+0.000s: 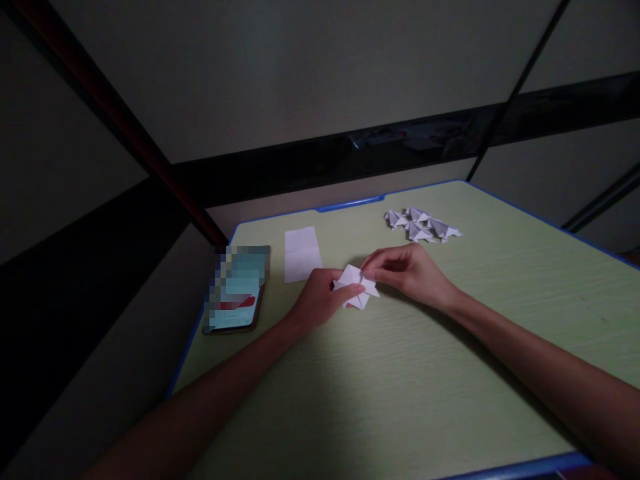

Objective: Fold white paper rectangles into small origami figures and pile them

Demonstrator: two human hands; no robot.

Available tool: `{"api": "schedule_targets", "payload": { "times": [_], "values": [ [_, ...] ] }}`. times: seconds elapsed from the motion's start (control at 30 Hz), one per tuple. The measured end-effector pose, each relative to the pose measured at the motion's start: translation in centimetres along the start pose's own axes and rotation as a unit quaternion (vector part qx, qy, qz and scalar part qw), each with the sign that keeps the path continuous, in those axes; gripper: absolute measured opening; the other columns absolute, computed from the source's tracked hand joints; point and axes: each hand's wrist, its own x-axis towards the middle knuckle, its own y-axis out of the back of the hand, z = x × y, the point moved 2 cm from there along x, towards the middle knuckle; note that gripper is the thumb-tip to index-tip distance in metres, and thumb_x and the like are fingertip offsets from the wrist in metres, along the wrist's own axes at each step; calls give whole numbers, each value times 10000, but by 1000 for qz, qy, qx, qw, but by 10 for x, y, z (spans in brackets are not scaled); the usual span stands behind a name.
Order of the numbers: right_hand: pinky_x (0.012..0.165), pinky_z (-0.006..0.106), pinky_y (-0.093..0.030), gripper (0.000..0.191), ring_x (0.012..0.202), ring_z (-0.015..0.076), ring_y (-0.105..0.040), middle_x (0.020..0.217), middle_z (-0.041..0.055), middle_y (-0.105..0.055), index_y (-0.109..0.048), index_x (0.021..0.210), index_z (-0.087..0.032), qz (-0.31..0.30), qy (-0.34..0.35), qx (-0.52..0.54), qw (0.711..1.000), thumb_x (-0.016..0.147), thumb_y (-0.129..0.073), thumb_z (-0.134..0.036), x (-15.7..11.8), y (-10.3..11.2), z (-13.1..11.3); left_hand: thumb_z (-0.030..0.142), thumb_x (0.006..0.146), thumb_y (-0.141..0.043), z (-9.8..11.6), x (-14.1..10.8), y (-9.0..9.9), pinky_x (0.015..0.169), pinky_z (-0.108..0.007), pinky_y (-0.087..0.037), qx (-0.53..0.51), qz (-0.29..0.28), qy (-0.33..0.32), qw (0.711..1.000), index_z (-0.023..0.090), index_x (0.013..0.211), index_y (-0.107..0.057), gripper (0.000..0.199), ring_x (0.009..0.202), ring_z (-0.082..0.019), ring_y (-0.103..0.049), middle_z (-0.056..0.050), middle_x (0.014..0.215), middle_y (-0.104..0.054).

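A small piece of folded white paper (354, 275) with several pointed flaps is held just over the table, between my two hands. My left hand (320, 298) is closed on its left side, the thumb lying across the front and the fingers hidden behind. At the upper right of the paper, my right hand (407, 272) pinches a flap between thumb and fingertips. Left of the paper and beyond my left hand lies a flat white sheet (303, 255) with a faint crease across it.
Several finished-looking folded paper shapes (420, 225) sit grouped at the back right of the light green table (400, 387), which has a blue edge. A phone (237, 290) with a lit, partly blurred screen lies at the left edge. Cabinet panels (320, 80) stand directly behind the table.
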Motion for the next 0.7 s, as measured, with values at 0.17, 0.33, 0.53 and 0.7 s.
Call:
{"api": "schedule_targets", "payload": {
  "times": [0.17, 0.33, 0.53, 0.7],
  "values": [
    [533, 257, -426, 99, 542, 112, -537, 615, 43, -636, -641, 609, -116, 56, -45, -6, 997, 589, -639, -214, -1, -2, 1, 319, 683, -539, 0, 0, -1, 453, -196, -302, 0, 11, -7, 1000, 120, 542, -559, 243, 463, -79, -449, 11, 496, -534],
    [494, 246, -408, 111, 506, 102, -523, 595, 38, -634, -636, 600, -117, 85, -70, 6, 994, 561, -655, -220, -1, -4, 3, 316, 683, -539, 2, -1, 1, 448, -200, -287, -7, 21, -6, 1000, 114, 542, -571, 248, 448, -77, -425, 15, 475, -515],
    [523, 253, -417, 99, 518, 102, -531, 597, 36, -634, -626, 566, -121, 88, -81, 52, 992, 533, -672, -203, -1, -5, 5, 324, 662, -558, -2, -1, 2, 462, -208, -303, -28, 23, 11, 999, 102, 632, -622, 233, 470, -86, -446, 1, 520, -552],
    [528, 255, -418, 84, 507, 93, -526, 599, 32, -635, -607, 527, -129, 96, -93, 83, 988, 517, -673, -179, -1, -7, 5, 298, 645, -569, 0, -1, 2, 453, -206, -293, -32, 30, 11, 999, 98, 624, -625, 208, 458, -82, -431, 3, 504, -546]
  ]
}}
